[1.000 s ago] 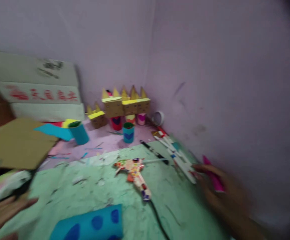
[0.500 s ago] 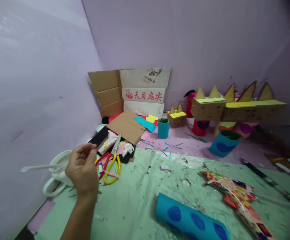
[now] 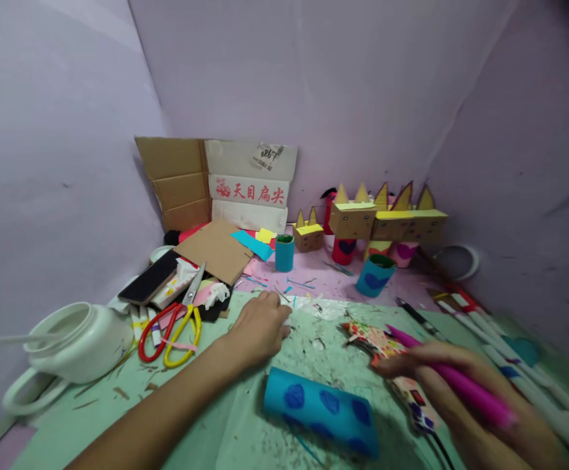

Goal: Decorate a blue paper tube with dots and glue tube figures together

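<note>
My left hand (image 3: 260,329) reaches down to the green sheet, its fingers curled over a small white cylinder (image 3: 287,322) that is mostly hidden. At lower right, my right hand (image 3: 465,385) holds a bright pink marker (image 3: 480,395), tilted with its narrow end pointing up and left. Below and behind that hand lies a glue gun (image 3: 375,341) wrapped in floral paper, a dark cord at its end. Between the hands rests a blue paper-covered tube (image 3: 321,411) with darker blue spots.
Red-and-yellow scissors (image 3: 181,326), a phone (image 3: 149,277) and a white teapot (image 3: 81,343) stand left. Cardboard (image 3: 218,251) lies behind. A blue cup (image 3: 284,253), a heart cup (image 3: 376,275) and cardboard cat heads (image 3: 353,222) are farther back. White markers (image 3: 497,346) lie right.
My left hand has gone from beside the teapot to the small white cylinder, right and down. My right hand has come into view with the pink marker. The view has shifted rightward.
</note>
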Demonstrator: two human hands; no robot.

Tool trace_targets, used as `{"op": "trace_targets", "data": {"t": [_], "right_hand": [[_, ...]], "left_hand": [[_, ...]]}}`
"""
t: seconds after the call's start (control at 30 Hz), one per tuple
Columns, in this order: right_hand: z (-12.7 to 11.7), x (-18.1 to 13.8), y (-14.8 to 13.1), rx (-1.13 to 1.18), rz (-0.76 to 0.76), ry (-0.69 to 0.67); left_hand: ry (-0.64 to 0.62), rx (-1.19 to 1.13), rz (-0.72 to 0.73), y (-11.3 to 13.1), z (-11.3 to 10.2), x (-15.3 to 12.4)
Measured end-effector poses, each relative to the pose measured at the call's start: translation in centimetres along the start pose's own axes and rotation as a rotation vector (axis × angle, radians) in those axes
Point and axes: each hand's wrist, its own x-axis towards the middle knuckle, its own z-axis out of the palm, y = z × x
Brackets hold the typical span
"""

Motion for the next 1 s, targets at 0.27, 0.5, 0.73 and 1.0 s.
{"op": "trace_targets", "data": {"t": [0.27, 0.5, 0.73, 1.0], "right_hand": [[3.1, 2.6, 1.2, 0.380, 0.194, -0.072], [4.0, 2.5, 1.6, 0.296, 0.065, -0.072], [5.6, 2.2, 1.6, 0.277, -0.026, -0.067], [5.2, 1.9, 1.6, 0.187, -0.139, -0.029]], "left_hand": [[-0.091, -0.071, -0.128, 1.0, -0.1, 2.8], [0.000, -0.523, -0.262, 1.4, -0.6, 3.0], [-0.106, -1.951, -0.616, 7.2, -1.7, 1.0], [-0.073, -1.906, -0.401, 7.9, 0.4, 0.6]]}}
